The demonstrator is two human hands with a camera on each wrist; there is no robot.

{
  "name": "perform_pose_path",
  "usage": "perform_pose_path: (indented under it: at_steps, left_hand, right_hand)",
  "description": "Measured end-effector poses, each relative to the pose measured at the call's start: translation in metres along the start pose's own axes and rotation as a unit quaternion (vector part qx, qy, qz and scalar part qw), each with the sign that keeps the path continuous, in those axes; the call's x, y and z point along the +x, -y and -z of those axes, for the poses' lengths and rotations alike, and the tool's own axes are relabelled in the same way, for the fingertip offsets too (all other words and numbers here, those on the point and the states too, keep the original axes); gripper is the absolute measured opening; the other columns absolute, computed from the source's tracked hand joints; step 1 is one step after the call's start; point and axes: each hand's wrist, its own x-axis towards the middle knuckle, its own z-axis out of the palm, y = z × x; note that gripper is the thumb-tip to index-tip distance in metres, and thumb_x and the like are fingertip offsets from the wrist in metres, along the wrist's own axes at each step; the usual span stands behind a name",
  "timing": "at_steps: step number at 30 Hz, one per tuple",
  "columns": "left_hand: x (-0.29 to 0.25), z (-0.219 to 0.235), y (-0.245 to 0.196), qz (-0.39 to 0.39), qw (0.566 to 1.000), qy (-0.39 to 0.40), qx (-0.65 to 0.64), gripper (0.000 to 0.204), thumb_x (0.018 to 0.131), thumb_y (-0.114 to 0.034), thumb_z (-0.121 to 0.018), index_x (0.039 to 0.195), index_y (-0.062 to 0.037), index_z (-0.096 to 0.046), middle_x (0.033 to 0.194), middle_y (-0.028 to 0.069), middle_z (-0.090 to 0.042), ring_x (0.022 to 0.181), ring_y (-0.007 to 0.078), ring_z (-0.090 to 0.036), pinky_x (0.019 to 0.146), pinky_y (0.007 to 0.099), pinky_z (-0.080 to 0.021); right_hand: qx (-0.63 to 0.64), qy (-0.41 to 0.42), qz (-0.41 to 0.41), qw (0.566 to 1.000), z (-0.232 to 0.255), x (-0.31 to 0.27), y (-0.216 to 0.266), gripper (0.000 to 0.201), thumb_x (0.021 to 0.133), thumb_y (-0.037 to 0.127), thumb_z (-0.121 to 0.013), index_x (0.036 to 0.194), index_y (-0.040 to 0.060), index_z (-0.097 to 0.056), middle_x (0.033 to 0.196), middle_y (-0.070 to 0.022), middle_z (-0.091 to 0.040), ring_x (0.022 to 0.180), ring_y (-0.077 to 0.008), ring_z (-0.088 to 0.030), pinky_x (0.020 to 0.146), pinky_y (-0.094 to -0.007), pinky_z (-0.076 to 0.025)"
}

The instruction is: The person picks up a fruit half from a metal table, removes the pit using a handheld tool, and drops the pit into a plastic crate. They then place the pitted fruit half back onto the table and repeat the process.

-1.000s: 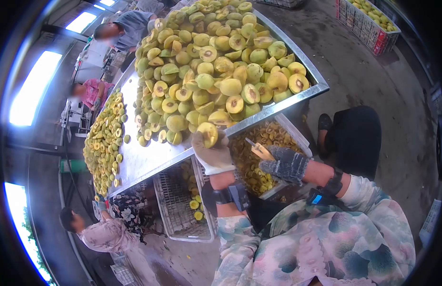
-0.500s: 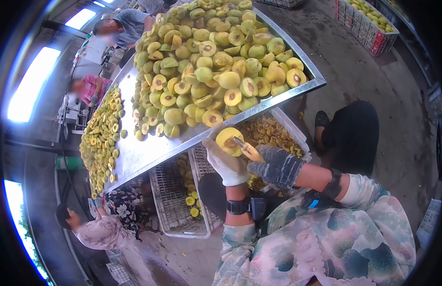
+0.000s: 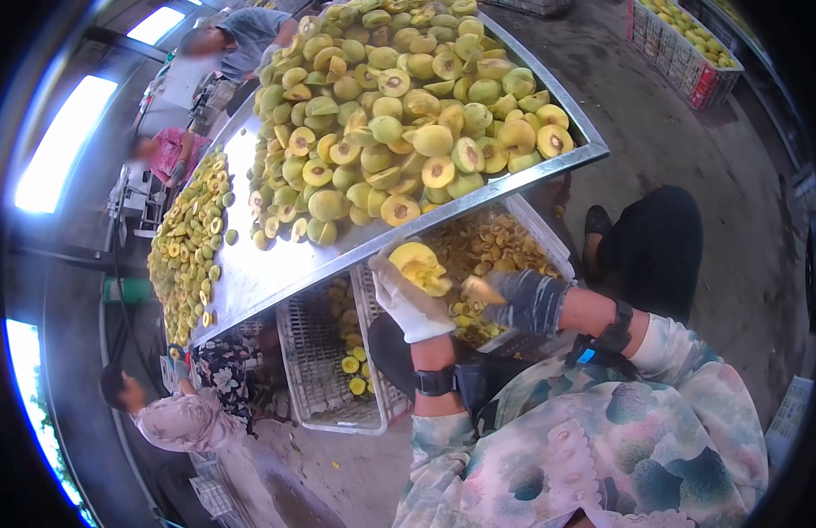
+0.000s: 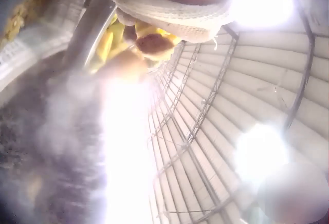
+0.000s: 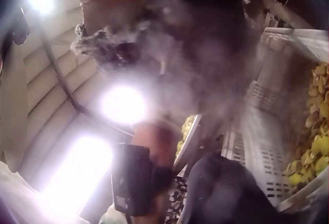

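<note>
Since half a second ago the blade has left the fruit and the right hand sits lower, apart from it. Big steel tray [image 3: 276, 273] heaped with halved yellow-green peaches [image 3: 399, 97] fills upper centre; white slatted plastic crate of pits [image 3: 548, 242] below its edge. White-gloved left hand [image 3: 408, 295] cups a yellow peach half [image 3: 419, 264], centre frame. Grey-gloved right hand [image 3: 529, 299] curls round a wooden-handled small knife [image 3: 480, 289].
</note>
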Motion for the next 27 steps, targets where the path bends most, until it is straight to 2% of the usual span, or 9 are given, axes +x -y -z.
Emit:
perform_pose_path:
  at_steps: [6, 9, 11, 16, 18, 22, 24, 26, 27]
  left_hand:
    - [0.004, 0.015, -0.007, 0.112, 0.993, -0.034, -0.013, 0.048, 0.094, -0.048, -0.038, 0.104, -0.0056, -0.058, 0.094, 0.0053, -0.058, 0.079, 0.0147, -0.056, 0.060, 0.0271, -0.048]
    - [0.004, 0.018, 0.004, 0.100, 0.995, -0.026, 0.002, 0.051, 0.094, -0.050, -0.038, 0.101, -0.0041, -0.059, 0.088, 0.0062, -0.060, 0.074, 0.0151, -0.058, 0.059, 0.0260, -0.048]
    - [0.002, 0.017, 0.010, 0.087, 0.996, -0.020, 0.005, 0.054, 0.093, -0.051, -0.037, 0.098, -0.0018, -0.059, 0.083, 0.0079, -0.061, 0.070, 0.0152, -0.059, 0.058, 0.0247, -0.049]
    - [-0.006, 0.012, 0.029, 0.067, 0.992, 0.110, 0.016, 0.046, 0.096, -0.041, -0.039, 0.096, 0.0006, -0.060, 0.081, 0.0086, -0.061, 0.068, 0.0138, -0.059, 0.059, 0.0247, -0.048]
    - [-0.008, 0.019, 0.044, 0.151, 0.982, 0.095, -0.059, 0.035, 0.095, -0.032, -0.044, 0.096, 0.0000, -0.060, 0.084, 0.0073, -0.061, 0.072, 0.0132, -0.059, 0.059, 0.0245, -0.047]
    - [-0.014, 0.024, 0.050, 0.155, 0.985, 0.049, -0.064, 0.020, 0.088, -0.022, -0.059, 0.099, -0.0047, -0.061, 0.091, 0.0048, -0.060, 0.080, 0.0129, -0.057, 0.058, 0.0252, -0.048]
    - [0.006, 0.051, 0.032, 0.155, 0.984, -0.084, 0.011, 0.022, 0.086, -0.024, -0.062, 0.098, -0.0053, -0.061, 0.094, 0.0063, -0.061, 0.082, 0.0157, -0.058, 0.065, 0.0253, -0.050]
    - [0.042, 0.094, 0.014, -0.060, 0.987, -0.073, 0.133, 0.037, 0.084, -0.028, -0.064, 0.111, -0.0036, -0.057, 0.106, 0.0096, -0.058, 0.091, 0.0187, -0.058, 0.071, 0.0244, -0.050]
    - [0.058, 0.107, 0.000, -0.157, 0.910, -0.109, 0.368, 0.044, 0.082, -0.030, -0.065, 0.118, -0.0056, -0.054, 0.114, 0.0152, -0.054, 0.099, 0.0267, -0.056, 0.081, 0.0308, -0.047]
  right_hand:
    - [-0.028, 0.036, -0.100, 0.994, -0.008, 0.003, -0.020, 0.042, 0.080, 0.029, -0.060, 0.110, 0.0014, -0.051, 0.094, -0.0235, -0.060, 0.089, -0.0396, -0.058, 0.076, -0.0425, -0.046]
    - [0.042, -0.093, -0.086, 0.991, -0.020, 0.007, -0.018, 0.045, 0.080, 0.032, -0.062, 0.112, 0.0028, -0.050, 0.098, -0.0231, -0.059, 0.091, -0.0390, -0.058, 0.077, -0.0417, -0.046]
    - [0.092, -0.250, 0.047, 0.963, -0.011, 0.012, 0.006, 0.046, 0.080, 0.033, -0.063, 0.116, 0.0065, -0.050, 0.101, -0.0209, -0.059, 0.091, -0.0380, -0.058, 0.078, -0.0410, -0.046]
    - [0.101, -0.096, 0.064, 0.988, 0.005, 0.018, 0.038, 0.046, 0.081, 0.029, -0.062, 0.120, 0.0102, -0.049, 0.098, -0.0158, -0.059, 0.091, -0.0353, -0.058, 0.078, -0.0387, -0.047]
    - [-0.008, -0.094, 0.024, 0.995, 0.001, 0.016, 0.042, 0.043, 0.079, 0.027, -0.063, 0.116, 0.0088, -0.051, 0.095, -0.0159, -0.060, 0.088, -0.0355, -0.059, 0.076, -0.0379, -0.047]
    - [0.288, -0.293, -0.168, 0.896, -0.025, 0.038, 0.003, 0.040, 0.074, 0.023, -0.065, 0.109, 0.0060, -0.052, 0.094, -0.0189, -0.060, 0.086, -0.0371, -0.059, 0.073, -0.0394, -0.047]
    - [0.178, -0.272, -0.130, 0.937, -0.014, 0.044, -0.023, 0.042, 0.074, 0.024, -0.065, 0.110, 0.0056, -0.052, 0.093, -0.0193, -0.061, 0.086, -0.0371, -0.059, 0.074, -0.0398, -0.047]
    - [0.061, -0.251, -0.093, 0.961, -0.009, 0.036, -0.049, 0.045, 0.074, 0.025, -0.065, 0.112, 0.0052, -0.052, 0.093, -0.0196, -0.061, 0.086, -0.0372, -0.059, 0.075, -0.0403, -0.047]
    - [-0.008, -0.264, -0.081, 0.961, -0.008, 0.031, -0.061, 0.047, 0.074, 0.028, -0.065, 0.113, 0.0051, -0.051, 0.095, -0.0197, -0.061, 0.089, -0.0367, -0.059, 0.077, -0.0406, -0.046]
